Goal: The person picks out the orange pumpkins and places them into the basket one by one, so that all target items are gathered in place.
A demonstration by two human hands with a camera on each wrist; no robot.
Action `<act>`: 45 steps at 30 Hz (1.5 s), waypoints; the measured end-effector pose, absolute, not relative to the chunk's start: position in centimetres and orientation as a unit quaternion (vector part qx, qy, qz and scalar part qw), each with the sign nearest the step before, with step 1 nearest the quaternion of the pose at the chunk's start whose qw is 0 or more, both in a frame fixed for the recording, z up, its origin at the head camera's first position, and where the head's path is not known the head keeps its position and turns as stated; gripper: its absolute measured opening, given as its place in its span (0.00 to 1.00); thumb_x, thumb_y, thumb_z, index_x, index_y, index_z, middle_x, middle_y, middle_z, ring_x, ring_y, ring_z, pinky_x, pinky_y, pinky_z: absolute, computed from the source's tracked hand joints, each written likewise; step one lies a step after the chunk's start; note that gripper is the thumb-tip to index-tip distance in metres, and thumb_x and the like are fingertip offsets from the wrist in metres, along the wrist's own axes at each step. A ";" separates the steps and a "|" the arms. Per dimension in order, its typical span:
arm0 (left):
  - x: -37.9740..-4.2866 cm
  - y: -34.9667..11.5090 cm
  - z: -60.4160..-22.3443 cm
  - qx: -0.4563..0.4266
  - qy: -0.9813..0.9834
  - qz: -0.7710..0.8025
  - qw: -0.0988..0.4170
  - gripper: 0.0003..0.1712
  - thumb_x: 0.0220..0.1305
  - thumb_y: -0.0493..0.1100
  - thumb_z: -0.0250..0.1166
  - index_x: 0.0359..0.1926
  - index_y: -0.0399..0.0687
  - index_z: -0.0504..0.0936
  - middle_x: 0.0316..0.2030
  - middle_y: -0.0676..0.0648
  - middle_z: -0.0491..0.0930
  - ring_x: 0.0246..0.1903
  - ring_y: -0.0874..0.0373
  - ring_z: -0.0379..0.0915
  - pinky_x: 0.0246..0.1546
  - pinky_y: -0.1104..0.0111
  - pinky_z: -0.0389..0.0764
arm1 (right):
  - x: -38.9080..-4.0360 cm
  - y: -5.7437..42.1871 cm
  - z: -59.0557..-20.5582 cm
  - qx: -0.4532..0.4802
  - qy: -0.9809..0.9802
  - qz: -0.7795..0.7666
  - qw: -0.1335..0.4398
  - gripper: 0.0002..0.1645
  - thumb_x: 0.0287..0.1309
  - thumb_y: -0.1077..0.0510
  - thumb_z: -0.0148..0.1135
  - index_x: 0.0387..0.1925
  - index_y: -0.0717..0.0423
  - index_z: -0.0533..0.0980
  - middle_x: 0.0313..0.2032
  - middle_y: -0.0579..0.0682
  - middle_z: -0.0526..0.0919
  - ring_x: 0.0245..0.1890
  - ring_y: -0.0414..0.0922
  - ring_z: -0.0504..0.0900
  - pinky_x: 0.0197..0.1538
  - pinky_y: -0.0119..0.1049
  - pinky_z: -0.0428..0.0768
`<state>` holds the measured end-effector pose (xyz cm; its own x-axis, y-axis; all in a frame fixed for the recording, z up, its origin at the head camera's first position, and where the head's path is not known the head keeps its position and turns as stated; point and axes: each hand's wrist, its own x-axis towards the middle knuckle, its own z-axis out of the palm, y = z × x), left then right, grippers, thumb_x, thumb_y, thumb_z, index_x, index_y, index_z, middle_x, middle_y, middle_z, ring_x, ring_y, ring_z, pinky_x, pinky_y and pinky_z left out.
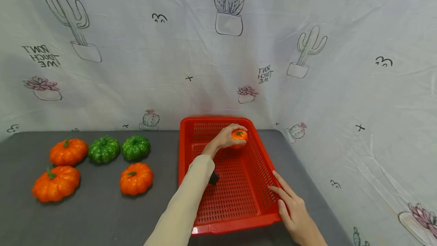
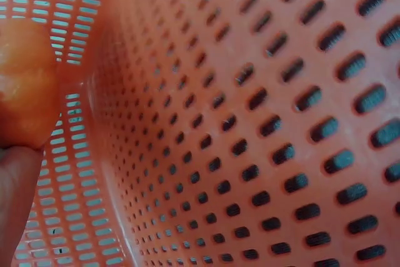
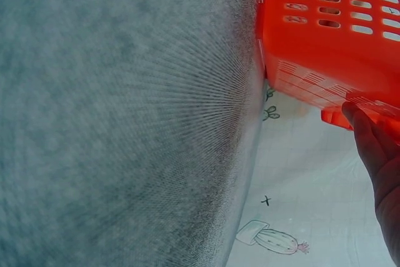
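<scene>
A small orange pumpkin (image 1: 239, 135) is gripped in my left hand (image 1: 224, 137), inside the far right part of a red plastic basket (image 1: 235, 224). In the left wrist view the same pumpkin shows at the left edge, beside the slotted basket wall (image 2: 250, 123). My right hand (image 1: 296, 210) holds the basket's near right corner, fingers over the rim and thumb on the outer side. The right wrist view shows part of that hand against the red basket side (image 3: 337, 54).
To the left on the grey table (image 1: 102, 215) sit orange pumpkins (image 1: 136, 178), (image 1: 57, 183), (image 1: 69, 152) and green pumpkins (image 1: 104, 150), (image 1: 136, 148). A white cloth (image 1: 191, 48) with drawn cacti hangs behind and on the right. A black piece (image 1: 214, 178) shows at my left forearm.
</scene>
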<state>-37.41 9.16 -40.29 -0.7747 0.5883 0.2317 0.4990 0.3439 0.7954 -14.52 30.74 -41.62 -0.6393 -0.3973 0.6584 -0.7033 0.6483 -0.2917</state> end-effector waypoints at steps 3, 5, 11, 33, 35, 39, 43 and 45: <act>-37.3 9.2 -40.4 0.335 0.822 0.457 0.058 0.23 0.60 0.41 0.69 0.56 0.45 0.77 0.57 0.42 0.71 0.48 0.50 0.68 0.46 0.67 0.74 | -14.4 30.8 -41.5 0.314 -0.866 0.268 0.281 0.20 0.56 0.70 0.49 0.49 0.65 0.78 0.64 0.64 0.67 0.59 0.44 0.71 0.58 0.19 0.63; -37.1 9.1 -40.6 0.342 0.831 0.434 0.065 0.23 0.60 0.41 0.69 0.56 0.44 0.77 0.57 0.41 0.71 0.51 0.49 0.68 0.48 0.66 0.73 | -14.4 30.9 -41.5 0.316 -0.865 0.266 0.283 0.19 0.56 0.70 0.49 0.49 0.65 0.78 0.64 0.65 0.67 0.61 0.45 0.69 0.61 0.20 0.61; -36.8 8.7 -41.4 0.342 0.858 0.370 0.094 0.23 0.60 0.42 0.69 0.56 0.46 0.77 0.59 0.41 0.68 0.56 0.47 0.63 0.50 0.62 0.72 | -14.5 30.7 -41.5 0.323 -0.863 0.268 0.282 0.20 0.56 0.71 0.48 0.49 0.65 0.77 0.64 0.65 0.67 0.60 0.46 0.70 0.60 0.20 0.61; -36.7 7.6 -40.4 0.294 0.855 0.379 0.197 0.39 0.61 0.44 0.67 0.71 0.51 0.63 0.70 0.45 0.57 0.69 0.48 0.50 0.64 0.55 0.63 | -14.2 30.5 -41.6 0.315 -0.868 0.262 0.282 0.20 0.55 0.72 0.49 0.49 0.65 0.77 0.64 0.64 0.67 0.60 0.46 0.71 0.60 0.20 0.61; -36.8 7.4 -40.4 0.288 0.847 0.397 0.202 0.43 0.58 0.44 0.70 0.72 0.50 0.61 0.70 0.44 0.58 0.66 0.48 0.57 0.61 0.58 0.67 | -14.3 30.4 -41.7 0.321 -0.860 0.266 0.293 0.20 0.54 0.72 0.48 0.48 0.65 0.78 0.63 0.64 0.68 0.57 0.46 0.72 0.58 0.20 0.63; -37.2 7.1 -39.8 0.294 0.832 0.422 0.209 0.47 0.55 0.38 0.72 0.73 0.50 0.58 0.70 0.44 0.58 0.67 0.50 0.55 0.63 0.60 0.65 | -14.5 30.4 -41.6 0.324 -0.853 0.268 0.308 0.22 0.51 0.72 0.47 0.47 0.65 0.78 0.62 0.65 0.70 0.54 0.47 0.74 0.58 0.21 0.64; -37.3 6.4 -39.0 0.287 0.820 0.448 0.212 0.43 0.55 0.29 0.68 0.71 0.44 0.61 0.70 0.44 0.59 0.70 0.50 0.50 0.66 0.59 0.60 | -14.6 30.5 -41.5 0.316 -0.858 0.266 0.305 0.23 0.50 0.72 0.47 0.47 0.65 0.79 0.62 0.64 0.70 0.58 0.48 0.73 0.62 0.21 0.62; -37.3 6.0 -38.9 0.279 0.813 0.464 0.215 0.40 0.56 0.26 0.66 0.70 0.39 0.63 0.69 0.43 0.62 0.70 0.49 0.52 0.66 0.59 0.60 | -14.5 30.4 -41.4 0.314 -0.861 0.265 0.301 0.23 0.50 0.72 0.47 0.47 0.64 0.79 0.62 0.64 0.70 0.58 0.48 0.73 0.62 0.21 0.62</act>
